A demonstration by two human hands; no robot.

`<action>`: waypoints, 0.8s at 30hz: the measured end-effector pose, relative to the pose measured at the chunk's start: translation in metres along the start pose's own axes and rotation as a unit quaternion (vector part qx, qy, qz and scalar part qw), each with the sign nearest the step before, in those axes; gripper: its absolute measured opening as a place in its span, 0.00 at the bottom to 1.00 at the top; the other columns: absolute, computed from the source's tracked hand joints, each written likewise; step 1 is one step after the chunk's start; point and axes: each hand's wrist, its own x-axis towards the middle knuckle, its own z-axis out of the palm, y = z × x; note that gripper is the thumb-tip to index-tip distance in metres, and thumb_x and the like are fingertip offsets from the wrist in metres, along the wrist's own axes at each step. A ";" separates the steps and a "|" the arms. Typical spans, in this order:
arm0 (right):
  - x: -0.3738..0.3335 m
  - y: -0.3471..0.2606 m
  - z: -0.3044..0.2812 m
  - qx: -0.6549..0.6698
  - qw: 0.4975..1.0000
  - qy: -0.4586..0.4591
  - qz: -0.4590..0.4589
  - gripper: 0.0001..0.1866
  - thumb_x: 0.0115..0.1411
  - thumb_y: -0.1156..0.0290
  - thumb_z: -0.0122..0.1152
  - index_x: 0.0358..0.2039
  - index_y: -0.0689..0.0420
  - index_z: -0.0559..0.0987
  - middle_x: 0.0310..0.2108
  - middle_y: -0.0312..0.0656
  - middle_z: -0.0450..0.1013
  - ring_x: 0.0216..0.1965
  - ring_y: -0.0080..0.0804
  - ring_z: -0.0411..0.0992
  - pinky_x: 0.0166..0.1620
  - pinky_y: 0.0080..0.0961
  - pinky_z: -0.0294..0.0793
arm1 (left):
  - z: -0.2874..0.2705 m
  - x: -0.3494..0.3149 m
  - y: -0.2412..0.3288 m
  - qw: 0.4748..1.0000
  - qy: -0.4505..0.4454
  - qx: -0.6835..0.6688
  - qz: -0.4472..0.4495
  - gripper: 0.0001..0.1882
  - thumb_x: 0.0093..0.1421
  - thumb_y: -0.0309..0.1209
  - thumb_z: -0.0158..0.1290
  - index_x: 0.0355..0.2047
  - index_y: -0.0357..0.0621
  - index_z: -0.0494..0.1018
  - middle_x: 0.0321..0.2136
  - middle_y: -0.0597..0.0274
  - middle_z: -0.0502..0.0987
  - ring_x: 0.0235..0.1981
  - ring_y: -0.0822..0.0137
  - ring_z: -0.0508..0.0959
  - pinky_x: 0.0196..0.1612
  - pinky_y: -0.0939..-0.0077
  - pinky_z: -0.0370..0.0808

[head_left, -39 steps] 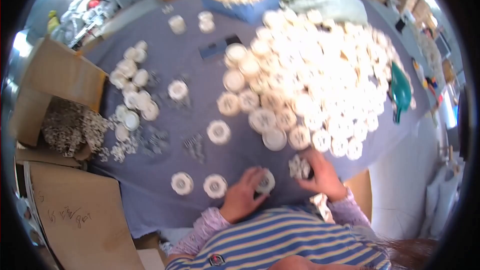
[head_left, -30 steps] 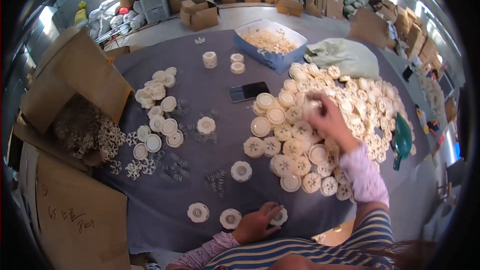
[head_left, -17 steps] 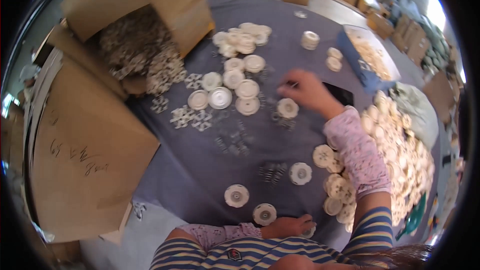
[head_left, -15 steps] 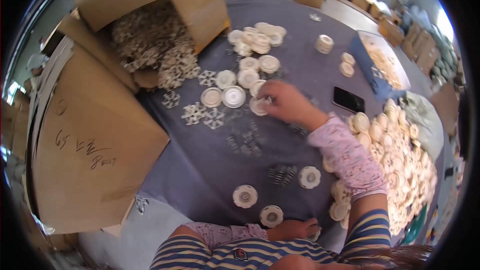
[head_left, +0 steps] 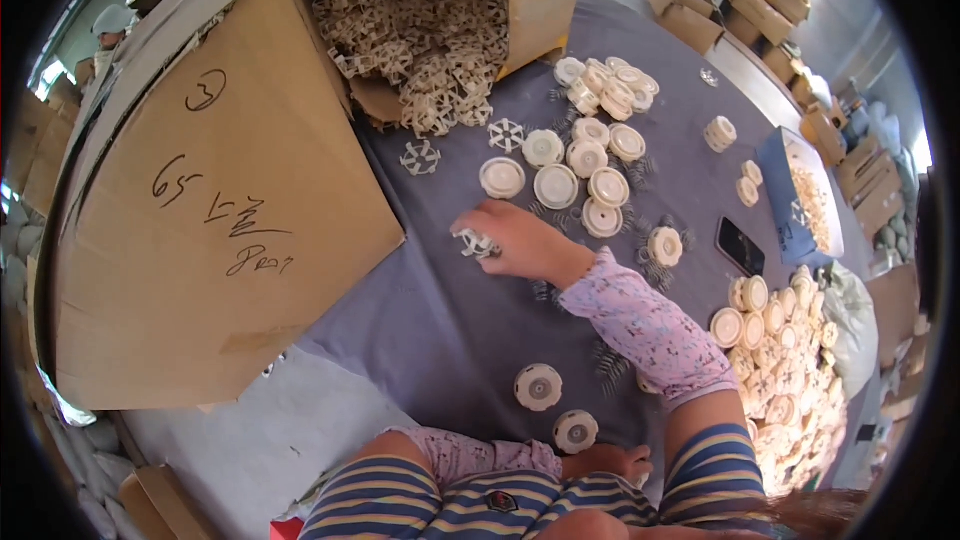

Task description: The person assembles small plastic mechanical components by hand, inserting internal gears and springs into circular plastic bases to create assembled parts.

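My right hand (head_left: 530, 245) reaches over the cloth left of the middle, its fingers closed on white star-shaped plastic pieces (head_left: 478, 243); how many cannot be told. Beyond it lie round cream plastic discs (head_left: 555, 186), some side by side and others heaped. Two more star-shaped pieces (head_left: 420, 157) rest near the big carton. Low in the picture, against my body, my left hand (head_left: 605, 461) is curled round something pale, mostly hidden. Just in front of it sit two discs with ridged rims (head_left: 539, 387). Small dark coil springs (head_left: 612, 368) lie under and beyond my right forearm.
A large carton (head_left: 220, 200) stands at the left; behind it an open box spills star-shaped pieces (head_left: 420, 30). At the right are a phone (head_left: 740, 246), a blue-sided box of small parts (head_left: 778, 175) and a big pile of cream discs (head_left: 785, 380). Cartons (head_left: 685, 10) stand farther back.
My right hand has moved left from the discs to the star-shaped pieces and taken hold there. The view has swung left. My left hand stays low by my body.
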 end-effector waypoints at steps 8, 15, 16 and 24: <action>-0.241 -0.093 -0.016 0.620 0.694 0.309 0.196 0.29 0.67 0.70 0.66 0.66 0.58 0.70 0.57 0.41 0.76 0.57 0.32 0.76 0.59 0.32 0.77 | -0.023 -0.008 0.012 0.994 -0.039 0.104 -0.012 0.33 0.62 0.39 0.62 0.65 0.44 0.67 0.54 0.51 0.69 0.39 0.49 0.84 0.38 0.53 0.83; -0.387 -0.196 0.085 0.171 0.795 0.443 0.378 0.25 0.69 0.73 0.62 0.65 0.63 0.74 0.65 0.45 0.70 0.57 0.34 0.76 0.61 0.29 0.74 | -0.062 -0.010 0.049 0.993 -0.020 0.111 -0.022 0.41 0.55 0.39 0.69 0.68 0.49 0.68 0.56 0.49 0.73 0.46 0.47 0.83 0.46 0.55 0.83; -0.398 -0.207 0.097 0.171 0.782 0.454 0.391 0.25 0.69 0.73 0.62 0.65 0.63 0.74 0.65 0.45 0.70 0.57 0.34 0.76 0.61 0.29 0.74 | -0.064 -0.007 0.051 0.992 -0.027 0.120 -0.032 0.40 0.56 0.39 0.68 0.69 0.50 0.68 0.55 0.49 0.73 0.46 0.47 0.83 0.46 0.55 0.83; -0.451 -0.260 0.138 0.014 0.721 0.486 0.494 0.10 0.69 0.80 0.63 0.48 0.61 0.85 0.54 0.47 0.78 0.41 0.26 0.79 0.46 0.24 0.79 | -0.067 -0.013 0.085 0.986 -0.027 0.142 -0.084 0.37 0.49 0.34 0.74 0.61 0.46 0.75 0.57 0.54 0.73 0.49 0.49 0.82 0.49 0.59 0.82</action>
